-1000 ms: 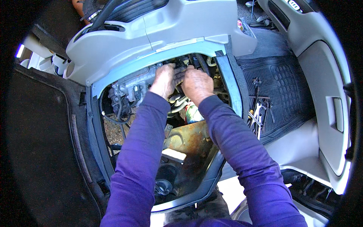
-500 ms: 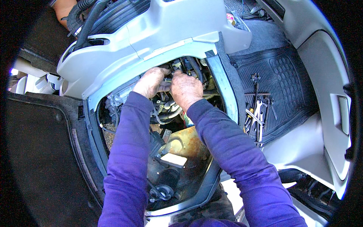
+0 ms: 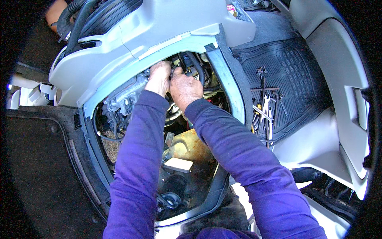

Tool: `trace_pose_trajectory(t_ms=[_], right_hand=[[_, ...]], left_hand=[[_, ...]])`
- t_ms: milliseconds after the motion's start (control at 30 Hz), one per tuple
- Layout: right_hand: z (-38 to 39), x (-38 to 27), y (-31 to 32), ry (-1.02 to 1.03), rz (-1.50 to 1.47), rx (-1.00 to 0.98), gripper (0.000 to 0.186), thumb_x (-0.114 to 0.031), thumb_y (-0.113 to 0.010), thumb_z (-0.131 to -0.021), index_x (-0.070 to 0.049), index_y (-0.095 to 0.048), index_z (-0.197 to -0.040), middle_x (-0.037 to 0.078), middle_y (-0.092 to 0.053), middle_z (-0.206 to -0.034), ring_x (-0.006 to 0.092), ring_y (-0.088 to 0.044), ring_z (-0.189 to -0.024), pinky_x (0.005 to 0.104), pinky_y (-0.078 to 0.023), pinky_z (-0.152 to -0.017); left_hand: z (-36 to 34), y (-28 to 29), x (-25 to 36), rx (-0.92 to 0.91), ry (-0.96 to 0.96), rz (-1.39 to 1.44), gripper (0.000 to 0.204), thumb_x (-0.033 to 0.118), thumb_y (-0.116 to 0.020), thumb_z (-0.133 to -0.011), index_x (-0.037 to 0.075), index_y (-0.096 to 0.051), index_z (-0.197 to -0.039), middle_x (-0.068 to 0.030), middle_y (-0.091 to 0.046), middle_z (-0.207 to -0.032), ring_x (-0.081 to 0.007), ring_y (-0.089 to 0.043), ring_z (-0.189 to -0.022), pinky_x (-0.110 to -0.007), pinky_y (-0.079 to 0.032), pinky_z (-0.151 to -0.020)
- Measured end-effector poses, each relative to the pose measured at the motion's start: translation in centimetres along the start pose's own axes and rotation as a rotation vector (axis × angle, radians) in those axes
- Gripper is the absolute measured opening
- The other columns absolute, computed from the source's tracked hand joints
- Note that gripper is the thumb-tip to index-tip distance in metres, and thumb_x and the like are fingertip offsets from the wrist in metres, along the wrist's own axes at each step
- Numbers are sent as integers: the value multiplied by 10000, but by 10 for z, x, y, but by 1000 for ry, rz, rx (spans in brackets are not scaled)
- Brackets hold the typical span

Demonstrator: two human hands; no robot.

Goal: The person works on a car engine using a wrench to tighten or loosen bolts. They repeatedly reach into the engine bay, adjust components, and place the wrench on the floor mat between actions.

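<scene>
- Vehicle cabin, viewed from above: I look down past a grey plastic console on the far side, with a pale grey door panel on the right and dark carpet on the left.
- In the middle, a pale blue metal frame borders an open bay; the engine lies inside towards the far side, its grey casing showing left of the hands.
- Loose hand tools, spanners among them, lie bunched on a black rubber mat right of the bay, probably for easy reach.
- The hands sit close together, I judge, because space under the far edge is tight.
- The left hand reaches in by that edge, fingertips hidden; I cannot tell whether it grips anything.
- The right hand is just beside it, back upward, fingers bent; I cannot tell whether they pinch a part.
- Both forearms, in purple sleeves, stretch from the near side, the right one slanting leftward past a rust-stained metal panel.
</scene>
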State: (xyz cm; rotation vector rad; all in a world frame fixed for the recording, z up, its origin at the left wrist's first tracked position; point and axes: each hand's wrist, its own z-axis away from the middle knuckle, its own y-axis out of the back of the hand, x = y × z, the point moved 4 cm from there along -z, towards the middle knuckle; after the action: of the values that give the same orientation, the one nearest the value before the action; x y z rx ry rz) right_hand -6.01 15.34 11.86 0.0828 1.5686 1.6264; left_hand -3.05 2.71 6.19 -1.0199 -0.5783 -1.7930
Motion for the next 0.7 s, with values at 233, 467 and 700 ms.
trace_pose_trajectory(t_ms=[233, 467, 700], right_hand=[[4, -3, -1, 67, 28, -12, 312, -141, -552, -894, 33, -513, -1150, 232, -722, -963, 363, -725, -909, 454, -583, -791], [-14, -8, 52, 168, -195, 485, 226, -191, -550, -923, 30, -591, -902, 274, -671, -743, 444, -690, -730, 513, -569, -703], [-15, -2, 35, 170, -69, 326, 252, -222, -564, -910, 13, -650, -886, 286, -679, -796, 455, -686, -767, 506, -567, -717]], left_hand=[[9, 7, 1, -125, 137, 69, 83, 108, -518, -968, 28, -529, -948, -60, -495, -711, -140, -467, -532, -280, -377, -423], [32, 10, 8, -97, 43, -15, 166, 135, -492, -982, 42, -626, -1009, -95, -636, -863, -174, -583, -641, -319, -473, -502], [21, 5, 7, -161, 86, 89, 245, 125, -517, -962, -26, -626, -1121, -178, -693, -1048, -273, -690, -912, -417, -579, -761]])
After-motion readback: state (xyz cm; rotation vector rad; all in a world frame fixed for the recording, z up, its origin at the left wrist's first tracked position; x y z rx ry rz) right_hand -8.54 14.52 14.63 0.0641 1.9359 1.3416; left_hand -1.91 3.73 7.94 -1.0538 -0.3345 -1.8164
